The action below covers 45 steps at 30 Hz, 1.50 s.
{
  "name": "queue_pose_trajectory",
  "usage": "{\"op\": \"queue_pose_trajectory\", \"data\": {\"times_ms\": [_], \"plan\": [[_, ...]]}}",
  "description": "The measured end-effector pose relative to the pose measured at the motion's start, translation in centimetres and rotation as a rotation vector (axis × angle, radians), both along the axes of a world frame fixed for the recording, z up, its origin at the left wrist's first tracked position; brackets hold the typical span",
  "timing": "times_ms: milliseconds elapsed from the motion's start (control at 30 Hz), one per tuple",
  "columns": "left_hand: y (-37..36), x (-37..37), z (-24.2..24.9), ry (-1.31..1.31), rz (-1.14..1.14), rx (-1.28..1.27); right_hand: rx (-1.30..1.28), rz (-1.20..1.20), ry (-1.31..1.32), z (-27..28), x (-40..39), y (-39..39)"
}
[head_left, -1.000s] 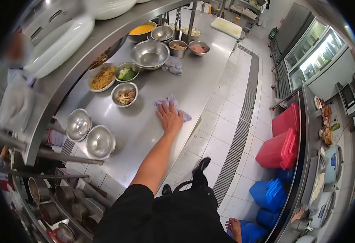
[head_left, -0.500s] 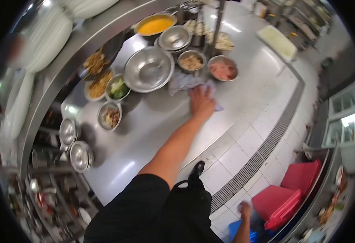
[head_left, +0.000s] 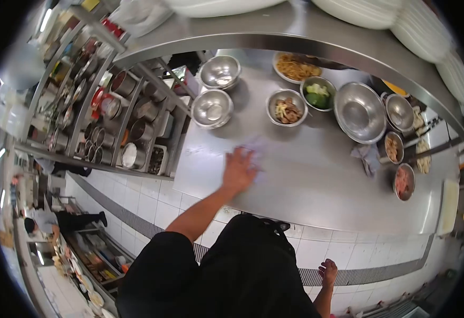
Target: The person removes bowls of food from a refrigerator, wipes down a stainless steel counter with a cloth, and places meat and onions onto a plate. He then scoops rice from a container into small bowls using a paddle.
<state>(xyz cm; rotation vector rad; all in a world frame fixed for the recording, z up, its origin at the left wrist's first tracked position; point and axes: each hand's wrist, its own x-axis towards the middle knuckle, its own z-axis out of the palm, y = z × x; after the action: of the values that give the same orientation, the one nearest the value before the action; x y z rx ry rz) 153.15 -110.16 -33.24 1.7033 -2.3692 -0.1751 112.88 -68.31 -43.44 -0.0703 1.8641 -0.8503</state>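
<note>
My left hand presses a pale purple cloth onto the steel table, near its left end. The cloth is blurred, and part of it is hidden beneath the fingers. Down by my right side hangs my right hand, fingers loosely curled and apart, with nothing visible in it. A second crumpled greyish cloth lies farther right on the table. Beyond my left hand stand stacked steel bowls and a bowl of sliced meat.
Along the back are a bowl of green vegetables, noodles, a large steel bowl and pink meat. An overhead shelf holds white plates. Pot racks stand left; a co-worker is beyond.
My left hand has moved with a cloth from beside the meat bowls to the table's left end. The other cloth stays near those bowls. My view has turned left.
</note>
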Motion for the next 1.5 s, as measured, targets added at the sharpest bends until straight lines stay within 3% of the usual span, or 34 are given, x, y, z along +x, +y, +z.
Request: {"op": "queue_pose_trajectory", "data": {"times_ms": [33,67,100,133,167,200,233,267,333,367,400,467,533,600,667,800,933,1033,1100,1233,1333,1400,1500], "plan": [[-0.7,4.3,-1.0,-0.069,0.116,-0.055,0.053,0.009,-0.011,0.3,0.7,-0.7],[-1.2,10.4,-5.7,-0.273,0.271,-0.163,0.060,0.014,-0.004,0.8,1.4,-0.8],[-0.6,14.4,-3.8,-0.087,0.494,-0.060,0.021,0.028,-0.022,1.3,1.9,-0.7],[0.5,17.0,-1.3,0.056,0.728,-0.120,-0.022,0.045,-0.037,1.8,2.2,-0.8],[1.7,21.2,-2.6,0.039,0.859,-0.166,0.018,0.031,-0.024,2.2,2.7,-1.3],[2.6,27.3,-5.2,-0.148,0.963,0.260,0.011,0.038,-0.023,2.1,2.9,-1.2],[4.9,35.0,-10.4,-0.110,1.001,0.265,-0.081,0.056,0.092,2.0,3.4,-1.1],[7.1,33.1,-5.4,-0.284,0.954,0.165,-0.173,0.058,0.220,1.9,3.6,-1.0],[9.2,37.2,-7.8,0.100,1.170,0.045,-0.225,-0.002,0.328,4.2,4.7,-3.4],[8.8,31.0,0.0,0.483,1.333,-0.011,-0.269,-0.024,0.404,6.1,5.4,-5.1],[8.5,29.4,0.2,0.501,1.305,0.009,-0.311,-0.044,0.481,8.0,6.3,-6.9],[7.9,27.5,-0.3,0.608,0.880,0.000,-0.387,-0.010,0.544,11.5,8.4,-11.9],[6.2,21.9,-0.5,0.247,0.426,-0.044,-0.497,0.087,0.561,13.3,10.2,-16.2],[5.3,15.4,-0.9,0.082,0.224,0.012,-0.527,0.172,0.508,14.3,12.1,-20.1],[4.8,11.8,-1.2,0.153,0.116,-0.103,-0.551,0.344,0.557,13.2,12.9,-22.7],[4.1,7.3,-0.9,0.204,0.056,-0.120,-0.618,0.511,0.756,14.6,13.6,-26.8],[4.3,6.2,-0.9,0.207,0.109,-0.152,-0.610,0.453,0.746,13.2,10.3,-29.7],[4.2,6.5,-1.0,0.200,0.107,-0.166,-0.531,0.406,0.869,11.7,6.3,-31.5],[4.2,6.1,-1.1,0.205,0.105,-0.173,-0.635,0.220,1.094,11.6,3.4,-32.9],[4.3,5.8,-0.9,0.181,0.105,-0.211,-0.606,0.119,1.036,10.6,-0.8,-35.0],[4.1,5.7,-0.8,0.161,0.108,-0.233,-0.521,0.210,1.162,10.3,-1.6,-36.2],[4.4,5.6,-1.0,0.144,0.122,-0.241,-0.602,0.330,1.432,9.5,-1.7,-36.9],[4.1,5.8,-1.3,0.181,0.106,-0.252,-0.590,0.326,1.184,7.3,-1.5,-38.2]]}}
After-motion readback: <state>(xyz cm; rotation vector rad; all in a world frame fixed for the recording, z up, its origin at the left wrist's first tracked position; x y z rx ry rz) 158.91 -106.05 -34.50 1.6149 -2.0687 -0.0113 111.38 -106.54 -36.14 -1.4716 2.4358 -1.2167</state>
